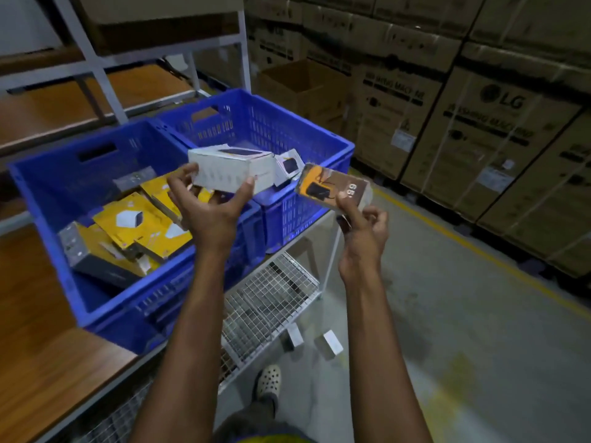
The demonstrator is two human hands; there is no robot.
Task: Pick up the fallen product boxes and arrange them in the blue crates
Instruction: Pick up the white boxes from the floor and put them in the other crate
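The white box (232,169) is held in the air over the join between the two blue crates, its long axis running left to right and dipping slightly to the right, with the printed broad face upward. The left hand (209,209) has its grip around this box from below, fingertips curled onto the near side at both ends. The brown box (331,187) is held just beside the white box, to its right, at the near right corner of the far crate (256,119). Its long axis slopes from upper left to lower right and its printed face is turned toward the camera. The right hand (364,225) has its grip pinched on the lower right end of this box. The far crate holds a small white box (287,166) lying tilted against its right side; the rest of its contents are hidden behind the held box. The near crate (54,215) touches the far crate and holds several yellow boxes (128,219) lying loose at mixed angles, with a grey box (96,263) at the near left. Both crates sit on a wire cart (271,298). Two small white boxes (292,337) lie on the floor (463,298) beside the cart, near a pale clog (268,380). A metal rack (96,68) stands behind the crates, and stacked cartons (499,123) line the right.
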